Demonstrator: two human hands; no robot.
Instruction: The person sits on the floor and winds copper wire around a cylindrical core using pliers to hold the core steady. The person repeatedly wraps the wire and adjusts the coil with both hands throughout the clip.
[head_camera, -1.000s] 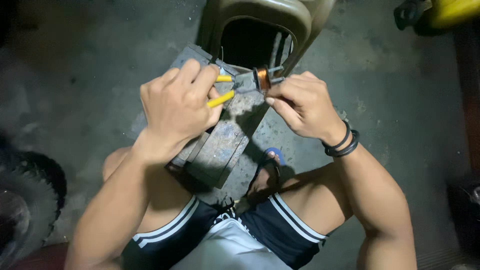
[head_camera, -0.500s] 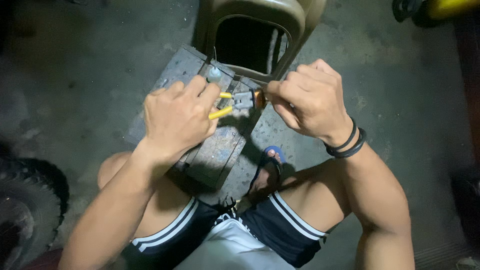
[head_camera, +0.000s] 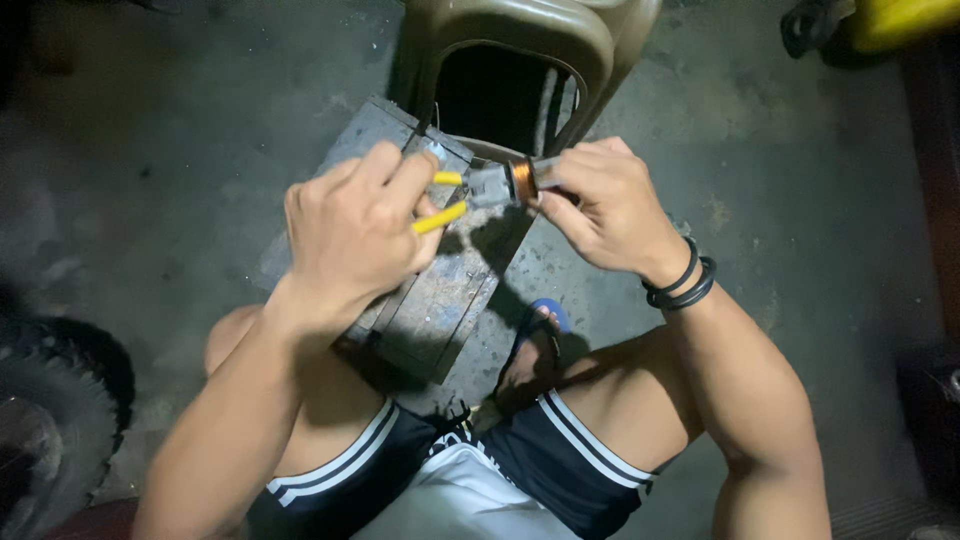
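1. Left hand, centre frame, has its fingers closed round the yellow-handled pliers, squeezing them for grip.
2. Right hand pinches the copper coil at the plier tips, steadying it above the worn metal block.

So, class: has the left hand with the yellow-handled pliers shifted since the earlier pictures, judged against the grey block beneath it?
Barely. The left hand with the pliers keeps its place over the grey block, just below the block's top end.
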